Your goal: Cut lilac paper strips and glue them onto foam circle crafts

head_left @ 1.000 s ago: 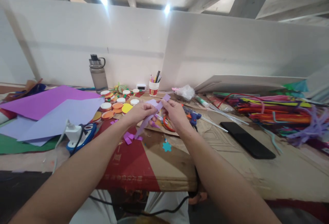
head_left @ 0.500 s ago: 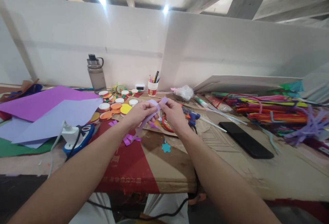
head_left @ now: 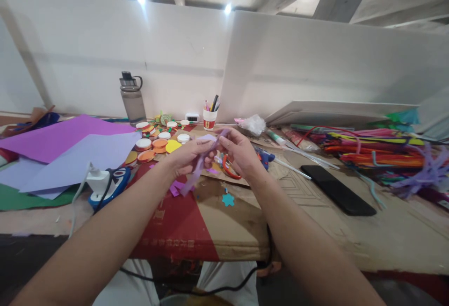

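A lavender paper strip (head_left: 196,173) runs between my two hands, its lower end dangling over the table. My left hand (head_left: 192,157) pinches it with thumb and fingers. At the upper end, my right hand (head_left: 235,149) has its fingers closed on the same strip. Beneath the hands are bright purple paper scraps (head_left: 176,187). Scissors with orange handles (head_left: 229,169) lie partly behind my right hand. Nearer the table edge rests a small teal star-shaped cutout (head_left: 228,199).
Purple and lavender sheets (head_left: 80,156), a blue power strip (head_left: 114,189) and a water bottle (head_left: 132,100) are on the left. Round lids (head_left: 159,145) and a pen cup (head_left: 209,120) stand behind. Rightward are a glue gun (head_left: 265,157), a black phone (head_left: 336,190) and pipe cleaners (head_left: 379,149).
The lavender strip has turned between my fingers, and its dangling end hangs more visibly now. My hands stay close together in nearly the same place. The view has shifted slightly.
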Tool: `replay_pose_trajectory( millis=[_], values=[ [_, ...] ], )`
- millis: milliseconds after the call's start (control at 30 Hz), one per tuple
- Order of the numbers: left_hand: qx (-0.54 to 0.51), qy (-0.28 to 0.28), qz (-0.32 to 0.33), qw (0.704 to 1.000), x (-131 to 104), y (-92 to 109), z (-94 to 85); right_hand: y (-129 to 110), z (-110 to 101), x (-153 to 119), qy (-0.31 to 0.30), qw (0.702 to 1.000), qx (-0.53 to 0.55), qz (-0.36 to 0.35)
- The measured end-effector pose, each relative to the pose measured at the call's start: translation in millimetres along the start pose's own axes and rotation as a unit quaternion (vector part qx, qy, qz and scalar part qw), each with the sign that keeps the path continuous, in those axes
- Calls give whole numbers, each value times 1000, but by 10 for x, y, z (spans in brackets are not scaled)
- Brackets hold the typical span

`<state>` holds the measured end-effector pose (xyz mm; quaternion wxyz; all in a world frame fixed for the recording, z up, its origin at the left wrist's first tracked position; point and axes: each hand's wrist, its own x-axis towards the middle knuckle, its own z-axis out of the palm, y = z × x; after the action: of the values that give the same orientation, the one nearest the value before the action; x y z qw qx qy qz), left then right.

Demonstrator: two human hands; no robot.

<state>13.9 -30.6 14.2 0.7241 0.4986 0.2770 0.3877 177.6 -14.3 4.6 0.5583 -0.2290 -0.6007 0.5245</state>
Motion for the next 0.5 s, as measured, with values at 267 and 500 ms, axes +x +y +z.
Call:
replay_pose_trajectory(
  millis=[267, 500],
  values=[
    [141, 19, 53, 988, -59, 177, -78, -60, -53, 18, -17, 992, -109, -66],
    [160, -17, -67, 985, -113, 235, -219, -3, -49, 1, -74, 979, -180, -61]
  ],
)
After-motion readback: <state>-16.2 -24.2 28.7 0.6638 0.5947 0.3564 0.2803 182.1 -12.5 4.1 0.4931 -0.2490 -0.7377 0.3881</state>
